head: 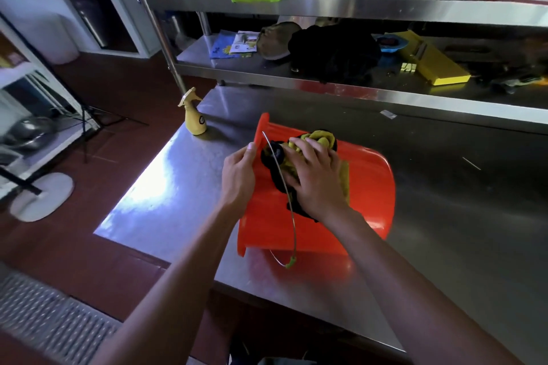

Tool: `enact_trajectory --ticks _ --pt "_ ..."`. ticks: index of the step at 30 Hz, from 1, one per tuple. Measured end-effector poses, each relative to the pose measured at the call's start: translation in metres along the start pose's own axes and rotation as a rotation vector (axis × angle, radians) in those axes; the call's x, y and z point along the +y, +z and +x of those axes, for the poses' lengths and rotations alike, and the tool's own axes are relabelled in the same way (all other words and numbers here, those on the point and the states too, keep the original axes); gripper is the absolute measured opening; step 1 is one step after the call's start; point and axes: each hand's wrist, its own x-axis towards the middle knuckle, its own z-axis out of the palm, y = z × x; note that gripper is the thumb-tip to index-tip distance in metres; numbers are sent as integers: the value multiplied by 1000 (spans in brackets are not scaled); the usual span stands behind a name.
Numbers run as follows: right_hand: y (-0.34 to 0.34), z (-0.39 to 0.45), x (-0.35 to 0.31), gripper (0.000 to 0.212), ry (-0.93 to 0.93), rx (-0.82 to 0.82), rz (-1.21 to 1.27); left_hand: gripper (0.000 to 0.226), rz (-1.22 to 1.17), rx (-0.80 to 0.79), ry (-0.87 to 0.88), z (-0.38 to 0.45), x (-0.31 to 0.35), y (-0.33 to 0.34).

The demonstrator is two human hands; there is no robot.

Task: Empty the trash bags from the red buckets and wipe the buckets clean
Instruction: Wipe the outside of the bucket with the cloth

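From the head view, a red bucket (355, 192) lies on its side on the steel table (154, 187), mouth toward the left, probably so that its outer wall faces up for wiping. The left hand (238, 178) grips the bucket's rim, fingers curled over the edge and thumb up along it, which looks meant to stop the round body from rolling. The right hand (314, 178) presses a yellow cloth (318, 136) flat against the wall, fingers spread and nearly straight; a black part of the cloth, or a second rag, shows under the palm, and I cannot tell which. The bucket is smooth, glossy plastic with a flared lip; its thin wire handle (284, 187) arcs loose across the side, ending in a small green tip. The cloth is soft and bunched. A yellow spray bottle (194, 118) stands upright near the table's left edge, within easy reach. No trash bag is visible in the bucket.
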Motion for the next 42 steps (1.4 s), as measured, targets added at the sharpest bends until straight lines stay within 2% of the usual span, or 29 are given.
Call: enact_trajectory --ticks 5,14,23,26,30,36,40,42 --pt "4 16 -8 44 27 18 25 46 -42 15 15 0 -4 0" --pt "4 40 -1 52 77 -22 125 48 66 51 76 0 -1 4" --pt "-3 11 66 51 227 52 55 61 76 87 49 4 -6 5" --pt "-8 -6 91 54 303 84 -5 53 93 111 33 8 -1 8" --pt "-12 -24 109 52 365 125 -23 60 97 117 31 9 2 10" --pt "-8 -49 99 47 432 224 -45 50 84 135 1 12 1 11" --pt "3 -76 79 43 409 315 -104 48 100 113 -3 15 3 12" --pt "9 -86 67 45 401 307 -119 46 90 106 -16 17 2 10"
